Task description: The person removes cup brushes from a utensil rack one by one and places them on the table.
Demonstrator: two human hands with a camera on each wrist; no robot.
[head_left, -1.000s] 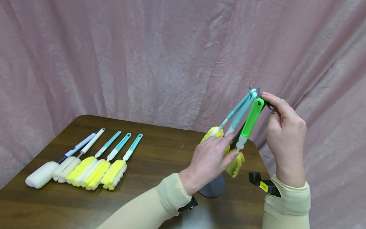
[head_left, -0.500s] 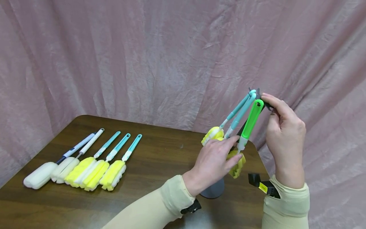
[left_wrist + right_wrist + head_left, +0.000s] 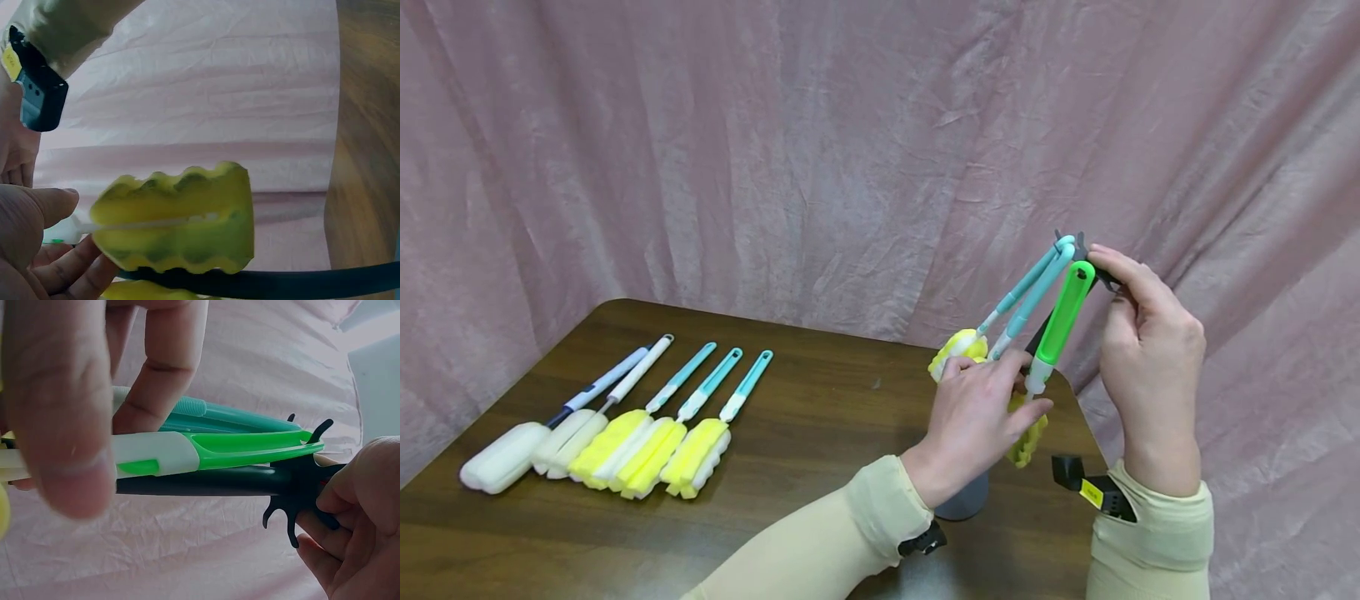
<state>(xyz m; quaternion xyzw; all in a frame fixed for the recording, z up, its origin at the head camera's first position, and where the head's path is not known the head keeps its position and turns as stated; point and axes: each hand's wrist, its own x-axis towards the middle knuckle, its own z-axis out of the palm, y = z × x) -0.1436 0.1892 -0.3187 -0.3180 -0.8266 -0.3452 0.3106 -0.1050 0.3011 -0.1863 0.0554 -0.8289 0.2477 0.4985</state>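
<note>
A black hook stand [image 3: 231, 482] bears a green-handled sponge bottle brush [image 3: 1064, 312] and two turquoise-handled ones [image 3: 1036, 293], hung by their handle loops. With thumb and fingers my right hand [image 3: 1153, 350] pinches the hooked top of the stand. Beside the green brush's white neck is my left hand [image 3: 968, 418], thumb and fingers spread to either side of it. In the left wrist view, its fingertips [image 3: 103, 270] are at the edge of the yellow sponge head [image 3: 181, 219]. The left hand partly hides the heads and the stand's pole in the head view.
On the brown table's left side several brushes lie in a row: one with a pale blue handle [image 3: 598, 383], one with a white handle [image 3: 642, 371], and turquoise ones with yellow and white heads [image 3: 696, 458]. The stand's dark round base [image 3: 964, 502] rests near the right table edge.
My left hand has shifted right and slightly down, from among the hanging brushes to beside the green brush's neck. My right hand stays at the top of the stand.
</note>
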